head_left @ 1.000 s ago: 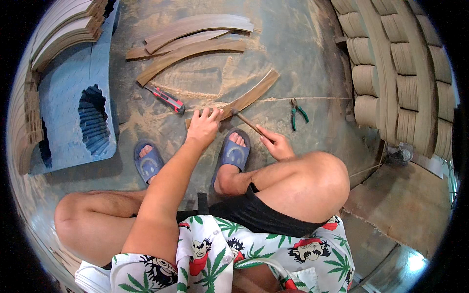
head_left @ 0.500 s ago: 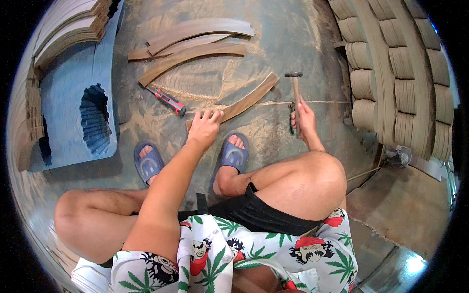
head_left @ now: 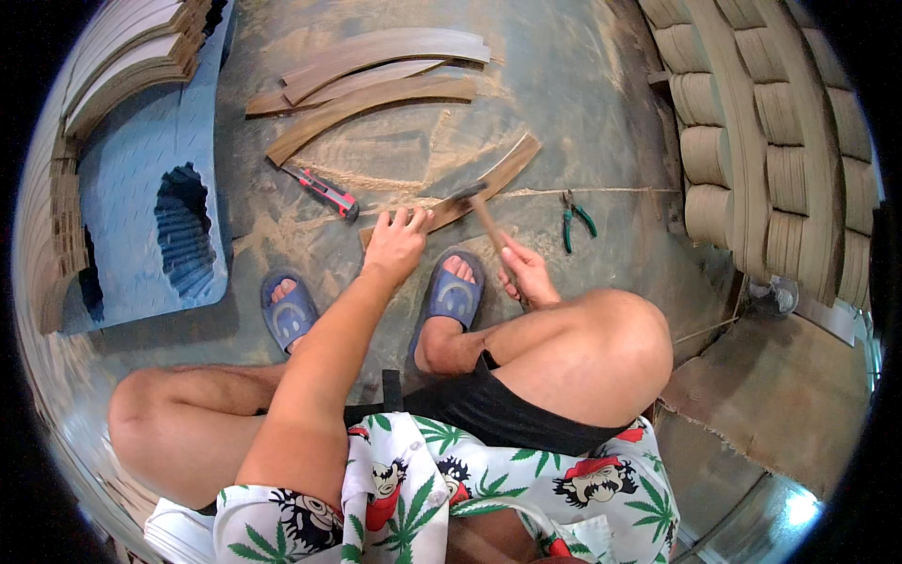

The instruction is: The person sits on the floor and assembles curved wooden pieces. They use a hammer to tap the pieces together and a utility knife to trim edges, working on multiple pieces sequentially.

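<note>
A curved brown wooden strip (head_left: 512, 165) lies on the floor before my feet. My left hand (head_left: 395, 244) grips its near left end, the fingers curled over the top. In my right hand (head_left: 528, 274) is a hammer (head_left: 488, 224), held by its wooden handle. The hammer's dark head is over the middle of the strip; whether it touches the wood I cannot tell. A red and black utility knife (head_left: 327, 195) rests to the left of the strip. Pliers with green handles (head_left: 568, 226), their handles spread, lie to the right of the hammer.
Several more curved strips (head_left: 381, 92) are laid out farther off on the dusty floor (head_left: 601, 103). On the left stands a blue panel (head_left: 132, 188) with jagged holes and stacked curved boards (head_left: 127, 66). Bundled boards (head_left: 705, 155) are piled along the right. Cardboard (head_left: 761, 385) covers the lower right.
My right hand has swung the hammer left and down over the strip, so the pliers now show fully. My left hand stays on the strip.
</note>
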A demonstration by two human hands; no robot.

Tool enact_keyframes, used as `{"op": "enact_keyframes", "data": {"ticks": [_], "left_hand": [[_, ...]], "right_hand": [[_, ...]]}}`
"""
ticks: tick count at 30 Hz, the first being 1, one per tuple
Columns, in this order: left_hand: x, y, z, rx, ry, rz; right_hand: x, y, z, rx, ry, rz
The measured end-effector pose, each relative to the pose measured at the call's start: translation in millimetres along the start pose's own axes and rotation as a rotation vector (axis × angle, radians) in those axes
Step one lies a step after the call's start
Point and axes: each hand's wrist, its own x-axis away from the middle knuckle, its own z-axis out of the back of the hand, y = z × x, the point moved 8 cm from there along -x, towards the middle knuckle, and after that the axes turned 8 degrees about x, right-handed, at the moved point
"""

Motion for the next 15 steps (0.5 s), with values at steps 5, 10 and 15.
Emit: {"op": "enact_keyframes", "data": {"ticks": [5,10,15], "left_hand": [[0.4,0.9,2.1,-0.007,0.070,-0.006],[0.4,-0.1,0.4,0.011,0.022,0.012],[1.6,2.2,3.6,-0.011,0.034,0.012]], "right_hand": [[-19.9,-13.0,40.5,-0.340,0.316,0.194],[-12.2,-7.0,17.1,0.000,0.022,0.097],[-8.5,-1.6,32.4,-0.235,0.196,0.096]]}}
